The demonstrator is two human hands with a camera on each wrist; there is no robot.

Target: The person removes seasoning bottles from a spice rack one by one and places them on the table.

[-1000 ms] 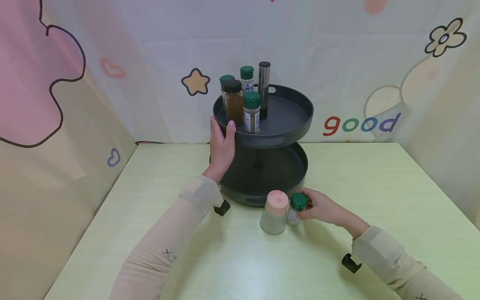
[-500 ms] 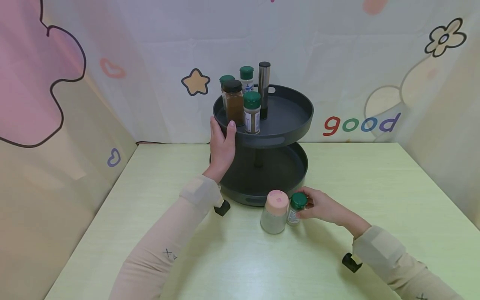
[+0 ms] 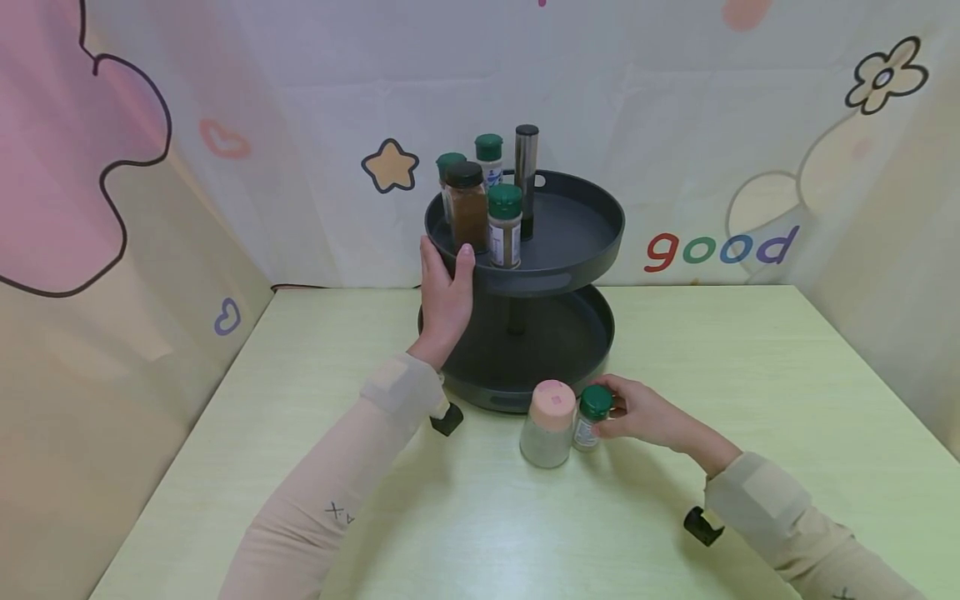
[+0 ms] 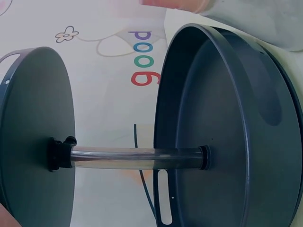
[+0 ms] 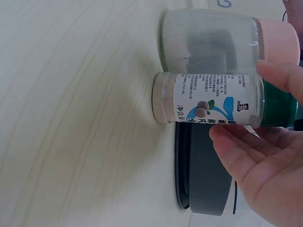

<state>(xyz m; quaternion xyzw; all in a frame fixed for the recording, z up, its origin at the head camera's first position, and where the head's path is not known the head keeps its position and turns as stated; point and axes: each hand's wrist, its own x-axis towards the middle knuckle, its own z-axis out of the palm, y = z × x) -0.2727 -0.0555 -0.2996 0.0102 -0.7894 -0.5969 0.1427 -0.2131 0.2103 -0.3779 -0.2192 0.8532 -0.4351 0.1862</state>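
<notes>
My left hand (image 3: 446,304) lies against the left side of the upper tray (image 3: 558,279) of a dark grey two-tier rack, its fingers straight along the wall and thumb up at the rim. In front of the rack, my right hand (image 3: 637,410) pinches a small spice jar (image 5: 213,99) with a green cap and a printed label. This jar stands upright at the table surface. Close beside it is a larger glass jar (image 3: 547,437) with a pink lid. In the left wrist view, a shiny post (image 4: 137,157) joins the two tiers.
The upper tray carries a brown-filled jar (image 3: 467,208) with a black cap, several green-capped spice jars, one of them in front (image 3: 505,233), and a slim metallic cylinder (image 3: 527,167). Below is the lower tray (image 3: 517,398). A printed cloth (image 3: 300,167) hangs behind the table (image 3: 750,375).
The upper tray has turned slightly: its back jar has shifted left and its front jar a touch right, with my left hand following rightward. The right hand stays on the spice jar.
</notes>
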